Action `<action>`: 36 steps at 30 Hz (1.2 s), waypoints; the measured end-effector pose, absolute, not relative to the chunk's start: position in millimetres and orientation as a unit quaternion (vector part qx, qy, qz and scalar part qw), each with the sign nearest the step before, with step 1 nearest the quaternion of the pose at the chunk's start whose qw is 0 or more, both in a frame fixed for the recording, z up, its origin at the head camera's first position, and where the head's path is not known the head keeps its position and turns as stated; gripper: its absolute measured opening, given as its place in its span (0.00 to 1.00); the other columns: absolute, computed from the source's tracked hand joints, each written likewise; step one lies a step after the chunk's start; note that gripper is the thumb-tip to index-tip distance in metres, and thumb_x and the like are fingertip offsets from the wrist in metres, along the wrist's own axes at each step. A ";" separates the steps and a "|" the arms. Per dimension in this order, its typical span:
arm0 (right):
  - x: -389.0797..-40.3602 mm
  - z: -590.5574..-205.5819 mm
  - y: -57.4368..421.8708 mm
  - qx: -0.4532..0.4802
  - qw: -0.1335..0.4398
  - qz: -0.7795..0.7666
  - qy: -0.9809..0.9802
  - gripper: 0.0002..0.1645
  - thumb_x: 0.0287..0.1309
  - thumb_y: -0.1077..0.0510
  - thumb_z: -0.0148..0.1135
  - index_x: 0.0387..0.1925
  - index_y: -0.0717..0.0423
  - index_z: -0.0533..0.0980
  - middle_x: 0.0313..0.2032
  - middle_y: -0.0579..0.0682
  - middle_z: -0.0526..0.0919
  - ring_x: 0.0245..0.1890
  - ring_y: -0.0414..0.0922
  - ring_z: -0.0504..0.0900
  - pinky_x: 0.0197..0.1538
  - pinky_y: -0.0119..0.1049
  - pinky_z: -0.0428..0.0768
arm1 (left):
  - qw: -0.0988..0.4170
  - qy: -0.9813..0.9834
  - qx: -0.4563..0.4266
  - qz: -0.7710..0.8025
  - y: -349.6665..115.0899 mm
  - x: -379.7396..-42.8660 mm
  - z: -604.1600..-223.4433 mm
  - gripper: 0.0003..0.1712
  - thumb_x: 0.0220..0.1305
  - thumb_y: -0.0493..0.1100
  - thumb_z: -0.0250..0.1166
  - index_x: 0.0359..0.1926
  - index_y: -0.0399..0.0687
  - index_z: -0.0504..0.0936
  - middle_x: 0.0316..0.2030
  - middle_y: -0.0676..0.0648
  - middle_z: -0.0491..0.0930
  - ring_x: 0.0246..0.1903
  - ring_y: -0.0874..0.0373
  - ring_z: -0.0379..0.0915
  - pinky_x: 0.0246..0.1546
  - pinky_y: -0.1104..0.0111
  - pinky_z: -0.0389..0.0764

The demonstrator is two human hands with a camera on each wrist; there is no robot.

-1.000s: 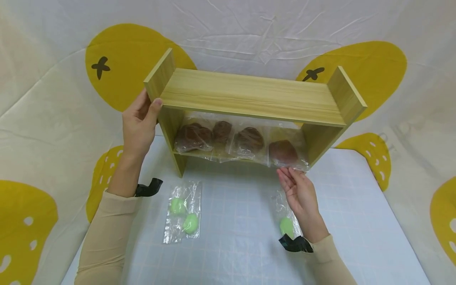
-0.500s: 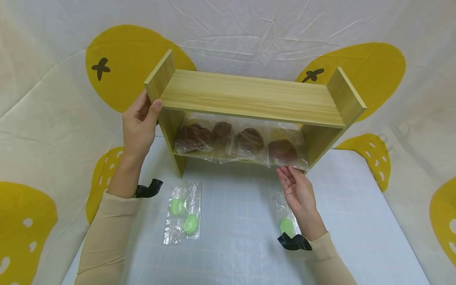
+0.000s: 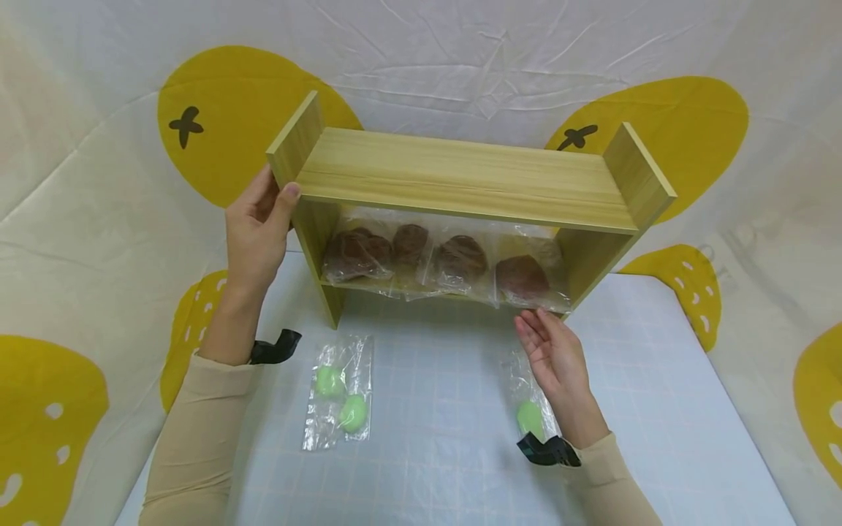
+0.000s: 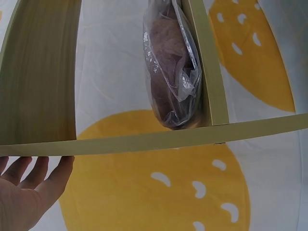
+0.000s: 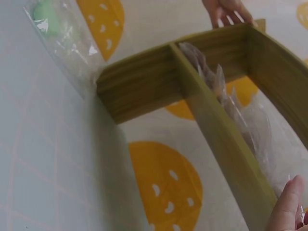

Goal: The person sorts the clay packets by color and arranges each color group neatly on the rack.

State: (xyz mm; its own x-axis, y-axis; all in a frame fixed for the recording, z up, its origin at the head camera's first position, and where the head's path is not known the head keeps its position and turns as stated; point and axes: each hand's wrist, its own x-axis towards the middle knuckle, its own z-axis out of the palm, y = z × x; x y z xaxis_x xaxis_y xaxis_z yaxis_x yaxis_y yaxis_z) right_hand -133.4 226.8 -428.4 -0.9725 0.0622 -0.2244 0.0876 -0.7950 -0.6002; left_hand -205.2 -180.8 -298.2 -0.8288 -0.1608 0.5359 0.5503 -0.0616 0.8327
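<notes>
A small wooden shelf [image 3: 460, 179] stands in the middle of the head view, its upper board bare. My left hand [image 3: 253, 234] grips its left side panel, thumb over the front edge and fingers along the outer face. Several clear plastic bags with dark brown, rounded contents sit in a row on the lower board. Below the rightmost brown bag [image 3: 522, 276], my right hand [image 3: 555, 358] has loosely bent fingers, with fingertips right at the bag's lower edge and the board's front edge. In the right wrist view, a fingertip [image 5: 292, 190] shows beside the board.
On the pale checked table [image 3: 434, 453], a clear bag with two green pieces [image 3: 352, 413] lies at front left. Another bag with a green piece [image 3: 530, 418] is partly hidden by the right forearm. A white cloth with yellow shapes [image 3: 256, 109] hangs behind.
Almost nothing differs. My right hand shifts very slightly rightward near the lower board; my left hand, the shelf and the bags keep their places.
</notes>
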 end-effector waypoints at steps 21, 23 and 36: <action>-117.1 -432.3 245.1 0.040 0.014 -0.884 0.466 0.10 0.72 0.62 0.57 0.46 0.63 0.81 0.44 0.57 0.85 0.45 0.53 0.85 0.56 0.48 0.80 | 0.274 -0.714 -0.118 -0.634 -180.6 -207.1 -290.0 0.25 0.71 0.38 0.63 0.67 0.50 0.76 0.60 0.43 0.77 0.53 0.51 0.78 0.54 0.63 0.80; -115.6 -433.6 250.0 0.026 0.010 -0.871 0.490 0.10 0.72 0.62 0.57 0.47 0.62 0.81 0.44 0.57 0.85 0.45 0.52 0.86 0.55 0.48 0.80 | 0.271 -0.714 -0.115 -0.635 -180.6 -207.0 -290.0 0.25 0.70 0.39 0.64 0.67 0.51 0.76 0.60 0.44 0.77 0.53 0.51 0.79 0.54 0.63 0.80; -106.5 -441.9 287.5 -0.002 0.023 -0.792 0.611 0.17 0.73 0.61 0.56 0.57 0.68 0.75 0.47 0.52 0.85 0.45 0.49 0.86 0.53 0.44 0.82 | 0.226 -0.677 -0.112 -0.691 -181.6 -203.4 -288.1 0.25 0.68 0.41 0.67 0.66 0.54 0.78 0.61 0.42 0.77 0.55 0.47 0.77 0.48 0.59 0.82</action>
